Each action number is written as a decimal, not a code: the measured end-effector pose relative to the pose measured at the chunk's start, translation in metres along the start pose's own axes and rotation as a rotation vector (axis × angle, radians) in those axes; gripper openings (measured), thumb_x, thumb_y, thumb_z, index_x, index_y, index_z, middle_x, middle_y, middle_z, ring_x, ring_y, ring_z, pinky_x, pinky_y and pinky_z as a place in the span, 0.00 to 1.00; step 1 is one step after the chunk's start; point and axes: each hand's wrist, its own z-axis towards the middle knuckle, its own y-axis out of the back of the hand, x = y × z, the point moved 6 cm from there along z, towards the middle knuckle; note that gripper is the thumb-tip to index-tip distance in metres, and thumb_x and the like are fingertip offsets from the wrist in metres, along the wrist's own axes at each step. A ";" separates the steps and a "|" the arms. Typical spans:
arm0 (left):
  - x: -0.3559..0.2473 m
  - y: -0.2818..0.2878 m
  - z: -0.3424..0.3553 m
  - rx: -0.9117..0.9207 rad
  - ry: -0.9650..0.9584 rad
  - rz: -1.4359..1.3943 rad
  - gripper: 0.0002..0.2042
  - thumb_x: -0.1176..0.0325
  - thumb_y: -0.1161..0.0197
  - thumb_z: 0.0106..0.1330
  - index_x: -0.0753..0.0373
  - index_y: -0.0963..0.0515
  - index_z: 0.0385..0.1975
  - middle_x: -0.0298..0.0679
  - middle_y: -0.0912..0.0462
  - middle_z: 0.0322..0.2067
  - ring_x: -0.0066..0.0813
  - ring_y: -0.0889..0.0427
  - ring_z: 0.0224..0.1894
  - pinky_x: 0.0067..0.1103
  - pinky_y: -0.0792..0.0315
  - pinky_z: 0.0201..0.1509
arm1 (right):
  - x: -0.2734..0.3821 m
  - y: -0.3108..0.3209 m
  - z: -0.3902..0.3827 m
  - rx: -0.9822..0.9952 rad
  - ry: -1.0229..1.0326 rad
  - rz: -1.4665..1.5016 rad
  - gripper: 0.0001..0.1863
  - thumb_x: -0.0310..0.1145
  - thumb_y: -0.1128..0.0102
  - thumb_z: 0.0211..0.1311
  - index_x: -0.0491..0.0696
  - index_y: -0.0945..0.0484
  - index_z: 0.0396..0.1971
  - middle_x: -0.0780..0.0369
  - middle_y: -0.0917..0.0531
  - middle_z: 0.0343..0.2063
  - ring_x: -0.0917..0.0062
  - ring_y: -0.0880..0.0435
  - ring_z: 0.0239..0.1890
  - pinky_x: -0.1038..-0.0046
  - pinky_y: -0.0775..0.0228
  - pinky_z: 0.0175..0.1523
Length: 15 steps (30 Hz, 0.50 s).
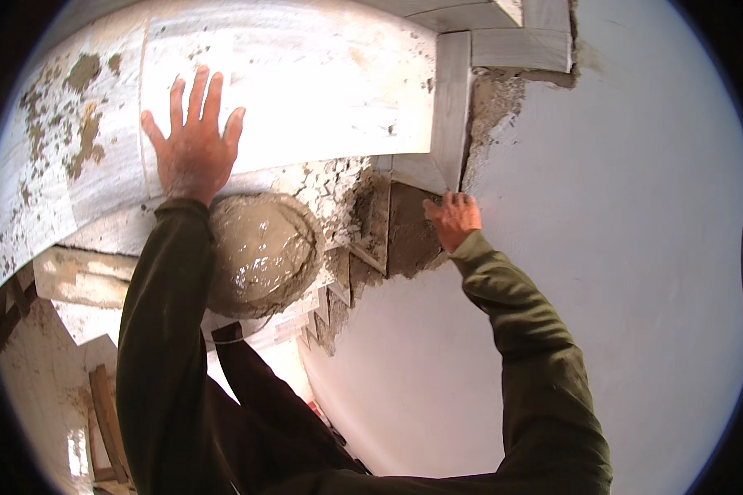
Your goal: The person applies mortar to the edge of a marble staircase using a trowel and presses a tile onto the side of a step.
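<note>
My left hand [193, 155] lies flat with fingers spread on a pale wood-grain stair tile [322, 91], holding nothing. Over by the wall, my right hand [456, 221] has its fingers bent and close together at the lower corner of a narrow upright skirting tile [451, 103]. Whatever those fingers may grip is hidden. Below that corner, a dark patch of mortar [413, 231] shows against the wall. Beside my left forearm sits a round bucket heaped with wet grey mortar [264, 252].
The white wall [619, 247] fills the right side, with a rough chipped edge along the stairs. Mortar crumbs [82, 140] dot the tile at far left. A wooden board [91, 276] rests below it. Lower tiled steps [330, 301] descend past the bucket.
</note>
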 end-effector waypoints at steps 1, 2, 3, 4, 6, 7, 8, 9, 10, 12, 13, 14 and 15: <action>-0.003 0.003 0.002 -0.019 -0.009 -0.006 0.25 0.51 0.52 0.63 0.49 0.41 0.59 0.28 0.43 0.61 0.31 0.47 0.64 0.53 0.55 0.60 | 0.005 -0.006 0.006 0.088 0.003 -0.013 0.16 0.36 0.54 0.58 0.61 0.27 0.47 0.59 0.25 0.34 0.69 0.27 0.39 0.65 0.39 0.44; -0.004 0.005 0.003 -0.026 -0.017 0.006 0.25 0.50 0.52 0.63 0.49 0.40 0.58 0.28 0.43 0.61 0.32 0.46 0.63 0.54 0.54 0.58 | 0.012 -0.008 0.013 0.082 -0.013 -0.011 0.16 0.36 0.54 0.58 0.61 0.27 0.47 0.59 0.25 0.34 0.69 0.27 0.39 0.65 0.39 0.44; -0.004 0.009 0.005 -0.040 -0.026 0.019 0.25 0.49 0.52 0.62 0.50 0.39 0.58 0.29 0.42 0.60 0.33 0.45 0.63 0.55 0.52 0.57 | 0.018 -0.014 0.020 0.164 -0.003 -0.027 0.16 0.36 0.56 0.60 0.60 0.28 0.48 0.59 0.25 0.35 0.68 0.27 0.41 0.65 0.39 0.46; -0.008 0.010 0.005 -0.049 -0.036 0.013 0.25 0.49 0.52 0.62 0.50 0.39 0.58 0.29 0.43 0.61 0.33 0.46 0.63 0.54 0.53 0.58 | 0.018 -0.021 0.023 0.249 0.003 -0.040 0.16 0.37 0.58 0.61 0.60 0.29 0.49 0.59 0.25 0.36 0.68 0.27 0.42 0.64 0.40 0.47; -0.006 0.014 0.005 -0.062 -0.030 0.010 0.25 0.49 0.52 0.62 0.50 0.39 0.58 0.29 0.43 0.61 0.33 0.46 0.63 0.54 0.53 0.58 | 0.019 -0.019 0.020 0.110 -0.047 0.021 0.15 0.36 0.59 0.61 0.57 0.27 0.46 0.58 0.25 0.36 0.67 0.27 0.43 0.65 0.41 0.47; -0.006 0.016 0.008 -0.055 -0.022 -0.005 0.25 0.50 0.51 0.62 0.51 0.39 0.58 0.30 0.43 0.61 0.33 0.46 0.63 0.54 0.53 0.58 | 0.019 -0.015 0.014 -0.008 -0.086 0.073 0.14 0.36 0.61 0.62 0.54 0.26 0.42 0.58 0.24 0.37 0.66 0.28 0.45 0.65 0.42 0.48; -0.005 0.017 0.007 -0.032 -0.021 -0.004 0.25 0.50 0.51 0.62 0.52 0.40 0.58 0.30 0.44 0.61 0.34 0.47 0.63 0.53 0.54 0.59 | 0.021 0.000 0.009 0.122 -0.085 0.114 0.16 0.37 0.62 0.62 0.55 0.28 0.47 0.56 0.24 0.37 0.65 0.27 0.45 0.65 0.40 0.47; -0.007 0.020 0.006 -0.042 -0.035 0.004 0.25 0.50 0.51 0.62 0.52 0.40 0.58 0.30 0.44 0.61 0.34 0.47 0.63 0.53 0.54 0.59 | 0.020 0.010 -0.001 0.114 -0.097 0.127 0.16 0.37 0.62 0.62 0.55 0.28 0.47 0.56 0.24 0.37 0.65 0.27 0.45 0.65 0.40 0.47; -0.010 0.017 0.007 -0.019 -0.024 0.004 0.25 0.50 0.51 0.62 0.52 0.40 0.58 0.30 0.44 0.62 0.34 0.47 0.63 0.53 0.54 0.60 | 0.013 0.011 -0.016 0.164 -0.159 0.260 0.17 0.38 0.61 0.62 0.55 0.30 0.49 0.56 0.24 0.38 0.65 0.25 0.42 0.65 0.37 0.44; -0.006 0.020 0.007 -0.004 0.000 0.013 0.26 0.51 0.52 0.62 0.53 0.40 0.59 0.31 0.45 0.62 0.34 0.48 0.64 0.51 0.56 0.61 | 0.007 0.022 -0.041 0.177 -0.228 0.417 0.18 0.39 0.59 0.61 0.56 0.31 0.51 0.55 0.24 0.38 0.64 0.23 0.39 0.65 0.34 0.40; -0.007 0.022 0.007 -0.026 -0.015 0.027 0.26 0.51 0.52 0.62 0.53 0.40 0.59 0.31 0.45 0.62 0.34 0.48 0.64 0.51 0.56 0.61 | 0.004 0.029 -0.055 0.099 -0.266 0.552 0.19 0.40 0.55 0.59 0.56 0.32 0.52 0.53 0.23 0.35 0.62 0.23 0.34 0.64 0.32 0.36; -0.007 0.022 0.008 -0.015 -0.003 0.029 0.26 0.51 0.52 0.63 0.53 0.41 0.59 0.31 0.45 0.62 0.35 0.48 0.64 0.51 0.57 0.61 | 0.002 0.033 -0.069 0.017 -0.308 0.688 0.22 0.40 0.50 0.57 0.56 0.33 0.53 0.52 0.23 0.32 0.60 0.22 0.30 0.64 0.30 0.32; -0.008 0.021 0.008 0.002 0.002 0.035 0.26 0.50 0.52 0.63 0.53 0.41 0.59 0.31 0.46 0.63 0.35 0.49 0.65 0.51 0.59 0.62 | 0.003 0.029 -0.082 -0.001 -0.329 0.712 0.22 0.40 0.50 0.57 0.56 0.33 0.53 0.52 0.23 0.32 0.60 0.22 0.30 0.64 0.30 0.32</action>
